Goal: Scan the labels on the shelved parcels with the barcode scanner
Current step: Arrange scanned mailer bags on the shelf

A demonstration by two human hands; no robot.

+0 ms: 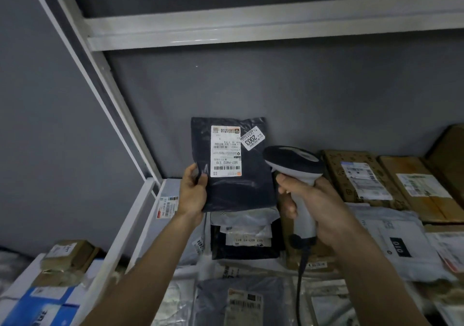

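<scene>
I saw the white metal shelving frame [160,37] filling most of the view against a grey wall, its lower shelf crowded with parcels. To the right lay the brown cardboard boxes [356,175], each with a white label, and in front of them a grey poly mailer [391,237] marked 010. Below the middle sat a stack of black and grey mailers [244,237]. My left hand [192,192] held the dark poly mailer [236,182] upright above that stack, gripping its lower left edge: the thumb lay on the front face just beside the label, and the other fingers were curled behind the bag, out of sight. The white shipping label [226,151] faced me upside down, its barcode at the lower end, close to my thumb. A smaller sticker [251,138] reading 2003 sat tilted at the label's upper right. My right hand [319,207] was wrapped around the grip of the barcode scanner [292,161], fingers closed on the handle, its dark head just right of the mailer, level with the label, its cable hanging down
</scene>
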